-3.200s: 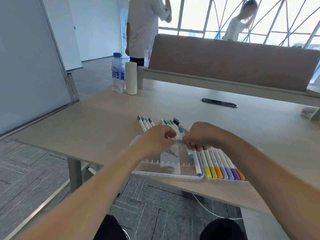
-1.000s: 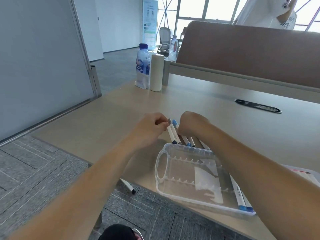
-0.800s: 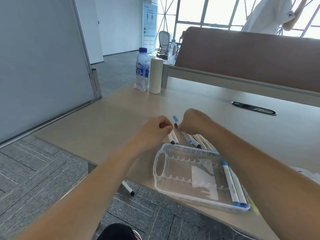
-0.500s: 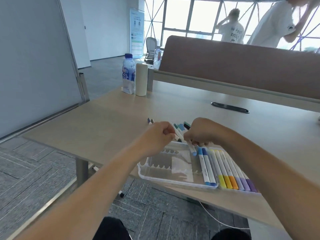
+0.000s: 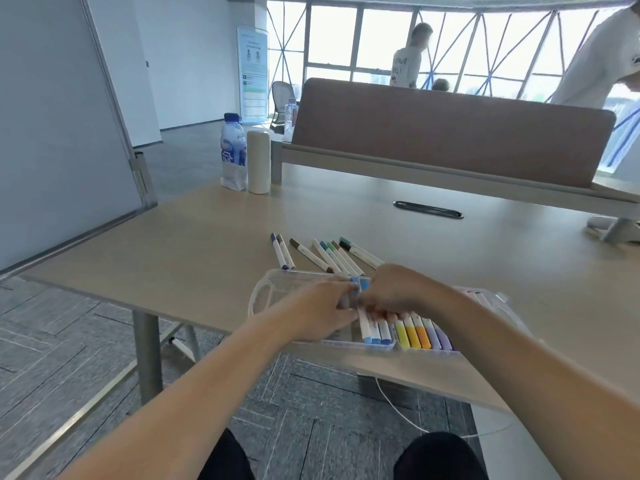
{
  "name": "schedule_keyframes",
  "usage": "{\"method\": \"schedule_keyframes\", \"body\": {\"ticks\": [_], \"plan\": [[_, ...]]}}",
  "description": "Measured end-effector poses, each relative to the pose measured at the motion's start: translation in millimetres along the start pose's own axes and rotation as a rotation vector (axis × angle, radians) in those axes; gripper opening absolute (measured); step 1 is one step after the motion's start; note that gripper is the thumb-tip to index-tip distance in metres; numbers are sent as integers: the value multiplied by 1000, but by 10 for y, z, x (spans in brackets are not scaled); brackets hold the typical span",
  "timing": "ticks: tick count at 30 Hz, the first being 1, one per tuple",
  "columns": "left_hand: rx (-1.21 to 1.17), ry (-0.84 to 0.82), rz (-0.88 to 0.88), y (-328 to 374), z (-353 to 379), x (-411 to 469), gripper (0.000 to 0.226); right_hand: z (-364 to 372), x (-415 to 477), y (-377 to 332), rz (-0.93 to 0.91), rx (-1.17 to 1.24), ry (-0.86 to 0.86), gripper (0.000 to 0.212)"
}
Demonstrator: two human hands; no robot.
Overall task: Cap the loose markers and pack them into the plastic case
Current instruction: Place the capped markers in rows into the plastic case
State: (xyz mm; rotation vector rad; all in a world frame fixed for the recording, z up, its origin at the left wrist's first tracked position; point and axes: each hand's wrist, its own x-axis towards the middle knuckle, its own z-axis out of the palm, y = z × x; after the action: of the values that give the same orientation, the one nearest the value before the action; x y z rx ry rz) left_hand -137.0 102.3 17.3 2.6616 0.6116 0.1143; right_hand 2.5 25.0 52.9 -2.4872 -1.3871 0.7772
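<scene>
Both hands, left [image 5: 323,311] and right [image 5: 394,292], pinch one blue marker [image 5: 363,311] over the case [image 5: 263,296], which sits at the table's [image 5: 180,251] near edge, partly filled. Loose markers [image 5: 322,254] lie just beyond it.

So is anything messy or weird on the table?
A little. The clear plastic case sticks out past the front edge of the light wooden table. Several loose markers lie fanned out unevenly behind it. Nothing looks spilled or broken.
</scene>
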Motion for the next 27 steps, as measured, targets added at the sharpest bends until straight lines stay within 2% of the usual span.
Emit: {"method": "schedule_keyframes", "body": {"ticks": [4, 8, 15, 24, 27], "plan": [[63, -64, 15, -1, 42, 60, 64, -50, 15, 83, -34, -49, 31, 30], [109, -65, 42, -66, 89, 152, 75, -74, 37, 131, -49, -70, 17, 32], [111, -68, 53, -95, 86, 236, 69, -82, 91, 176, -47, -59, -1, 36], [142, -84, 51, 19, 0, 196, 65, -77, 118, 168, -40, -59, -34, 26], [153, -86, 41, 41, -9, 184, 70, -68, 125, 161, -44, -70, -31, 26]]}}
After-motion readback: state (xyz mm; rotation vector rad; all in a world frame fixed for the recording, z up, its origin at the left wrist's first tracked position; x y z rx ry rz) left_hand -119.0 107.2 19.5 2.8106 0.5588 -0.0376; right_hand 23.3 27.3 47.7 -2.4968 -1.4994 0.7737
